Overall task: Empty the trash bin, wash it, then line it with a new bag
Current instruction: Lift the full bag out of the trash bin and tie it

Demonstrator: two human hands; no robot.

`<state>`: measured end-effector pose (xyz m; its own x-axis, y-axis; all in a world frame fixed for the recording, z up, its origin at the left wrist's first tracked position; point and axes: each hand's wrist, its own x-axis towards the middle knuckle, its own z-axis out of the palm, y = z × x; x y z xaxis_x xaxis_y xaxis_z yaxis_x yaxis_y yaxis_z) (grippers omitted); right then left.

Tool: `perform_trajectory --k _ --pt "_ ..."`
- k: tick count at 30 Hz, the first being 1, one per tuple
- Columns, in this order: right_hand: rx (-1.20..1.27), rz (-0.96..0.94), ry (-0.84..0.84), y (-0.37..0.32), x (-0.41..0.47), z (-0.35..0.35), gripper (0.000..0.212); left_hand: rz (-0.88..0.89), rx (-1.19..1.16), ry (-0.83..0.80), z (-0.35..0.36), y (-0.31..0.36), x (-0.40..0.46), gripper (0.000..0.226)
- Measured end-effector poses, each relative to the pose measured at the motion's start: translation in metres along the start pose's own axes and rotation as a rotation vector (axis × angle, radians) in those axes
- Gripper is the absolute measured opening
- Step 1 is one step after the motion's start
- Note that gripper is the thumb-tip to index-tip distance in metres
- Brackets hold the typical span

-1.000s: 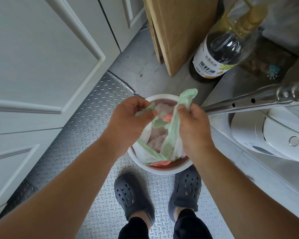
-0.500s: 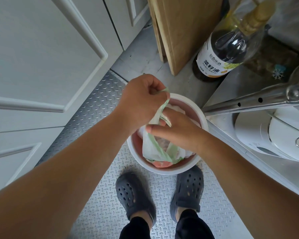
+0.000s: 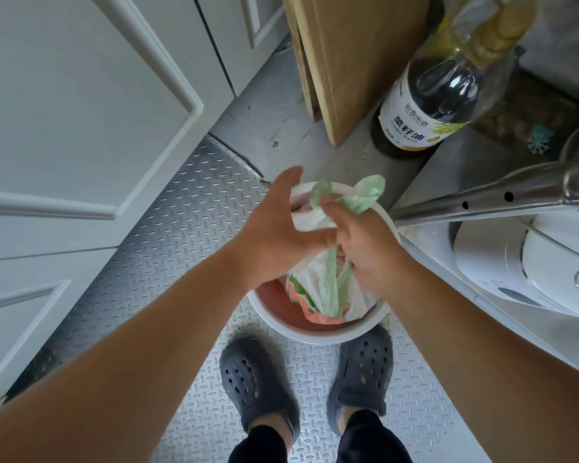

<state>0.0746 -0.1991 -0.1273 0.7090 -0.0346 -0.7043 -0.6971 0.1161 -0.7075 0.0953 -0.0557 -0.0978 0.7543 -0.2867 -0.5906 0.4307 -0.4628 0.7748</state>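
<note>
Metal tread-plate floor [image 3: 168,235] meets grey cabinet doors [image 3: 67,105]. Both hands, left hand [image 3: 278,228] and right hand [image 3: 365,242], grip the green bag [image 3: 328,289] over the white bin [image 3: 315,332]. An oil bottle [image 3: 428,105] stands beyond.

- Thin, crinkled pale green plastic bag [image 3: 328,289] is sitting in a smooth, matt white plastic bin [image 3: 318,332].
- Embossed, shiny metal floor plate [image 3: 181,235] is lying underfoot.
- Matt grey rubbery clogs [image 3: 258,382] are showing.
- Bare wooden board [image 3: 355,55] is leaning beside a glossy bottle [image 3: 428,108].

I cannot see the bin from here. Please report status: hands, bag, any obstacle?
Both hands, left hand and right hand, grip green trash bag top. Bag sits inside white trash bin. Metal pole near bin rim.
</note>
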Motion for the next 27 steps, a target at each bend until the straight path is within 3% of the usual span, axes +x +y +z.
perform_trajectory --k 2,4,8,10,14,19,23,25,27 --pt "0.121 0.042 0.000 0.002 0.002 -0.005 0.025 -0.012 0.001 -0.078 0.005 -0.013 -0.007 0.110" --pt "0.133 0.031 -0.070 0.001 0.004 -0.009 0.022 -0.003 0.049 -0.061 0.012 -0.017 -0.008 0.098" --pt "-0.121 -0.052 -0.168 -0.008 0.001 -0.015 0.024 -0.012 0.044 0.041 0.027 -0.029 0.001 0.088" --pt "-0.233 -0.061 -0.144 -0.011 0.000 -0.019 0.032 -0.004 0.058 0.079 0.027 -0.027 0.006 0.062" --pt "-0.001 0.096 -0.194 -0.013 0.003 -0.028 0.033 -0.125 -0.027 0.077 0.019 -0.018 0.011 0.030" --pt "0.074 0.126 -0.293 -0.011 -0.002 -0.034 0.021 -0.252 -0.028 -0.040 0.021 -0.009 0.014 0.023" --pt "-0.248 -0.031 -0.284 -0.014 -0.005 -0.038 0.021 -0.299 -0.080 -0.044 0.019 -0.007 0.013 0.018" --pt "-0.514 -0.145 -0.240 -0.016 -0.004 -0.038 0.006 -0.327 -0.132 -0.029 0.019 -0.007 0.014 0.020" --pt "-0.830 -0.329 -0.189 -0.017 -0.004 -0.036 0.015 -0.343 -0.185 -0.013 0.020 -0.005 0.014 0.021"
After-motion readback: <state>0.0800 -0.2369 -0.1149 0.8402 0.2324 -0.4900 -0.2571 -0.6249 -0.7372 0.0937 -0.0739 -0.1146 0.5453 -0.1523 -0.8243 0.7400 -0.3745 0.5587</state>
